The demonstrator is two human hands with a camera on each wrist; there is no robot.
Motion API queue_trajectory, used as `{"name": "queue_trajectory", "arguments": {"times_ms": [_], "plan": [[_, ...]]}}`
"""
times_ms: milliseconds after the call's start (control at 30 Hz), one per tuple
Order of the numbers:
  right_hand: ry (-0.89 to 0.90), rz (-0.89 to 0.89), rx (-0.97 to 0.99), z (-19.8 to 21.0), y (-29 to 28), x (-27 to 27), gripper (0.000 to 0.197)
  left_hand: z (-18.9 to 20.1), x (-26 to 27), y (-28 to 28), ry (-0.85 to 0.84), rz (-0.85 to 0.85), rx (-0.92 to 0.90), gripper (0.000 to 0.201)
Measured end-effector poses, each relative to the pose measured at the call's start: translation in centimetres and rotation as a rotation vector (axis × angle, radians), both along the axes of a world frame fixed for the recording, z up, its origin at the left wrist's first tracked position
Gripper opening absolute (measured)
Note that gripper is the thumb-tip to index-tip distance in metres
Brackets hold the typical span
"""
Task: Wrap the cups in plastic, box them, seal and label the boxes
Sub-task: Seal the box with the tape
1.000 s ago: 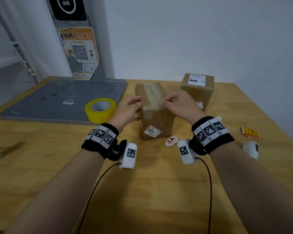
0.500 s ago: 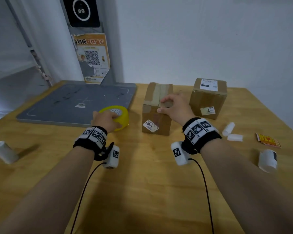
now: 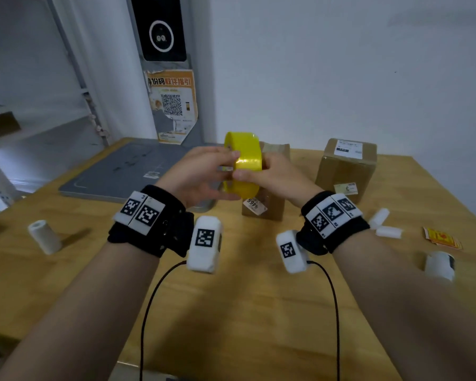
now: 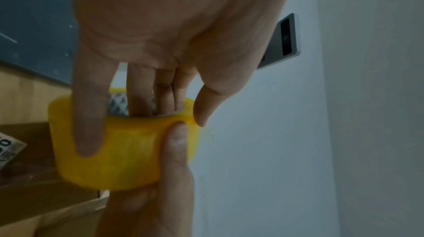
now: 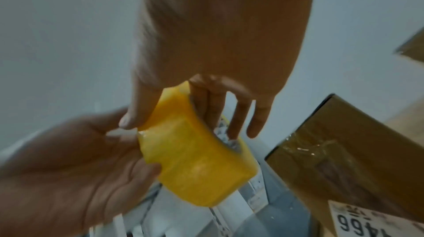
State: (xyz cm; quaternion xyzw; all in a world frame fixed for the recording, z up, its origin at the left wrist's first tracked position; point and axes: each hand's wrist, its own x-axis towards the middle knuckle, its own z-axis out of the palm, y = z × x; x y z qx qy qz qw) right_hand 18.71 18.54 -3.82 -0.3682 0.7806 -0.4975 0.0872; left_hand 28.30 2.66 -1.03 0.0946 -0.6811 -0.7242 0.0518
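A yellow tape roll (image 3: 242, 163) is held up on edge above the table, in front of the near cardboard box (image 3: 270, 207). My left hand (image 3: 204, 174) grips it from the left, with fingers (image 4: 142, 96) in the core and one finger across the outer face. My right hand (image 3: 272, 174) grips it from the right, thumb (image 5: 137, 112) pinching the outer layer at its edge and fingers in the core. The near box (image 5: 344, 150) has clear tape over its top seam and a "9466" sticker. A second box (image 3: 346, 166) with a white label stands at back right.
A grey mat (image 3: 127, 171) lies at back left. One white roll (image 3: 43, 236) stands at left and another (image 3: 440, 264) at right. Two small white pieces (image 3: 386, 232) and red-yellow stickers (image 3: 441, 237) lie on the right of the wooden table (image 3: 245, 312).
My left hand took the tape roll off the table and lifted it. My right hand left the top of the near box and joined it on the roll.
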Motion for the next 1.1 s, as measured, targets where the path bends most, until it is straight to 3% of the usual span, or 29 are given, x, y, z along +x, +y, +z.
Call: {"name": "queue_trajectory", "arguments": {"times_ms": [67, 133, 200, 300, 367, 433, 633, 767, 900, 1100], "plan": [[-0.028, -0.091, -0.137, 0.5, 0.8, -0.1, 0.023, 0.8, -0.2, 1.1, 0.037, 0.009, -0.06, 0.018], [-0.003, -0.136, -0.15, 1.5, 2.3, -0.3, 0.039, 1.3, -1.1, 1.5, 0.101, 0.144, -0.222, 0.019], [0.042, -0.13, -0.058, 2.0, 3.8, -0.3, 0.034, 1.9, -2.5, 1.8, 0.251, 0.271, -0.46, 0.024], [0.084, -0.097, 0.032, 2.2, 5.7, 0.1, 0.016, 2.5, -4.4, 2.8, 0.361, 0.169, -0.672, 0.026], [0.077, -0.079, 0.017, 2.1, 6.4, 0.2, 0.013, 2.3, -5.3, 3.3, 0.364, 0.135, -0.733, 0.015], [0.027, -0.059, -0.018, 2.3, 7.2, 0.4, 0.013, 1.8, -5.9, 3.6, 0.4, 0.137, -0.74, 0.009], [-0.087, -0.021, -0.052, 2.6, 8.6, 1.0, 0.031, 0.9, -6.6, 4.5, 0.471, 0.211, -0.739, 0.02], [-0.136, -0.017, -0.089, 2.9, 8.9, 1.2, 0.044, 1.1, -6.7, 4.7, 0.395, 0.148, -0.585, 0.031], [-0.131, -0.019, -0.085, 2.7, 8.7, 1.2, 0.043, 1.2, -6.5, 4.4, 0.434, 0.126, -0.654, 0.006], [-0.243, -0.062, -0.075, 3.6, 7.8, 1.7, 0.037, 0.4, -6.3, 4.3, 0.414, 0.196, -0.62, 0.01]]}}
